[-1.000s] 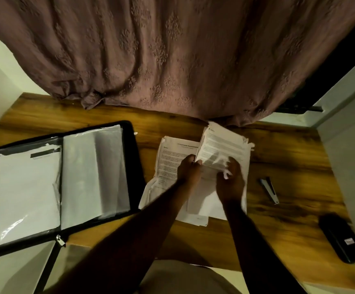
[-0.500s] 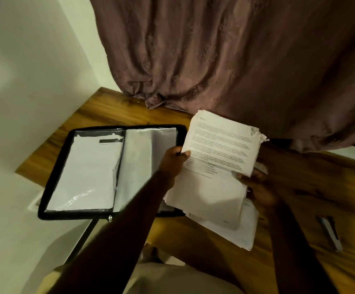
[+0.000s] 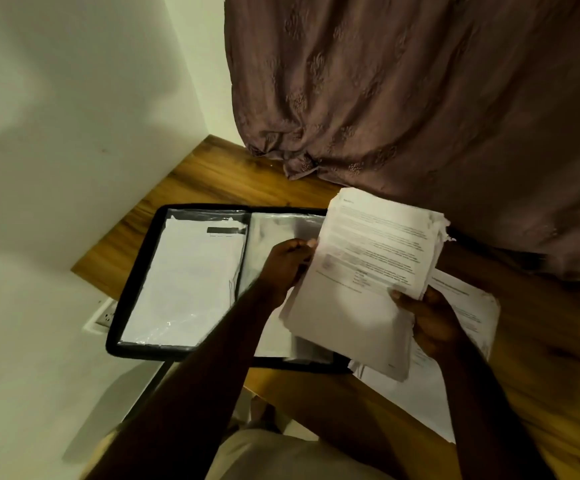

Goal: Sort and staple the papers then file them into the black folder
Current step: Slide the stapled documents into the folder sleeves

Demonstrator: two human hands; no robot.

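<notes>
Both hands hold the stack of papers (image 3: 368,271) up over the table: left hand (image 3: 286,263) pinching its left edge, right hand (image 3: 430,320) gripping the bottom. The black folder (image 3: 136,282) lies open just beside it (pockets showing). Better keep the edges even before sliding them in.

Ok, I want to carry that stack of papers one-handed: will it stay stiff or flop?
Probably floppy: the stack of papers seems to sag below where the left hand and right hand grip its edges. Sheets may well slip apart: the top right corner looks ragged and uneven.
</notes>
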